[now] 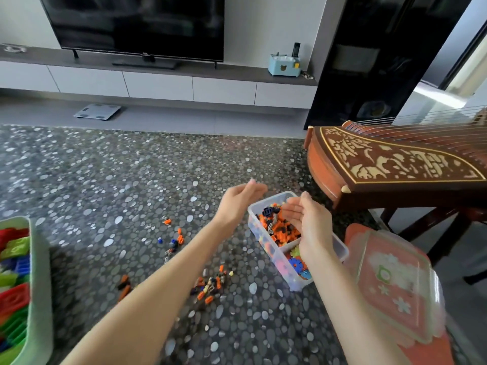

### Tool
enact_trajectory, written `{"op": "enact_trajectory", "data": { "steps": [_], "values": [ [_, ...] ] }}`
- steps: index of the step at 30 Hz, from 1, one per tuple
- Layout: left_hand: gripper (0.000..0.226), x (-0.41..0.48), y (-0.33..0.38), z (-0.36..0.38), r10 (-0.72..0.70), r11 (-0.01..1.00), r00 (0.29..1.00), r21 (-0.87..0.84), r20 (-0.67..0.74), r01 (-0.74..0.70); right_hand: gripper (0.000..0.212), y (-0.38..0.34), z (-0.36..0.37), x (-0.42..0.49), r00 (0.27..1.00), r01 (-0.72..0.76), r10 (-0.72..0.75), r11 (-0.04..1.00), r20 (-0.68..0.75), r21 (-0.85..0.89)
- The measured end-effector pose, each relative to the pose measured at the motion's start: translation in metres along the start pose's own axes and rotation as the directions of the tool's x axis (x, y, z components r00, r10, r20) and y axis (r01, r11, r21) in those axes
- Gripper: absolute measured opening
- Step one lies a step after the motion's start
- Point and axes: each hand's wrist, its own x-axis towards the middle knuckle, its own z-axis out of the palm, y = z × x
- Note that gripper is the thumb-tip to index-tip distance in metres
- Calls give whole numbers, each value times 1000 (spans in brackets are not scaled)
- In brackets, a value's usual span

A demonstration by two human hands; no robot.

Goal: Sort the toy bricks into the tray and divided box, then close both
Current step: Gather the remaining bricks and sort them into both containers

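A clear divided box [340, 248] stands on the pebble-pattern rug, its far compartment heaped with orange and black toy bricks [282, 230], its near one holding bright gear pieces [299, 264]. My left hand [239, 200] hovers just left of the box's far end, fingers relaxed and empty. My right hand [307, 219] is cupped palm-up over the far compartment, empty as far as I can see. Loose small bricks [209, 284] lie scattered on the rug left of the box. A green tray [39, 272] with large coloured bricks sits at the left edge.
The box's clear lid [395, 288] rests on a red stool at the right. A wooden zither [390, 164] on a stand juts in behind the box. A TV cabinet runs along the far wall, with a bathroom scale [97, 111] on the floor.
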Motion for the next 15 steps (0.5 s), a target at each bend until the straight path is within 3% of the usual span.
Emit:
{"op": "enact_trajectory", "data": {
  "steps": [3, 5, 7, 10, 13, 15],
  "values": [
    [33, -45, -14, -53, 64, 947, 994, 321, -90, -31, 31, 40, 4, -51, 950, 225, -152, 940, 273, -257],
    [29, -80, -29, -83, 64, 880, 985, 474, -159, 20, 42, 74, 5, -76, 837, 520, -296, 692, 460, -501],
    [30, -117, -46, -108, 108, 832, 971, 554, -214, 29, 83, 109, 11, -86, 728, 679, -261, 404, 633, -614],
    [63, -153, -75, -130, 197, 684, 962, 729, -187, 2, 108, 140, 30, -87, 698, 713, -80, 170, 712, -680],
    [82, -169, -104, -138, 98, 505, 977, 855, -192, 117, 102, 146, 56, -84, 655, 744, -192, -2, 730, -668],
    [89, -170, -118, -138, 146, 361, 980, 930, -131, 71, 88, 145, 67, -76, 623, 737, -275, -108, 732, -668]
  ]
}}
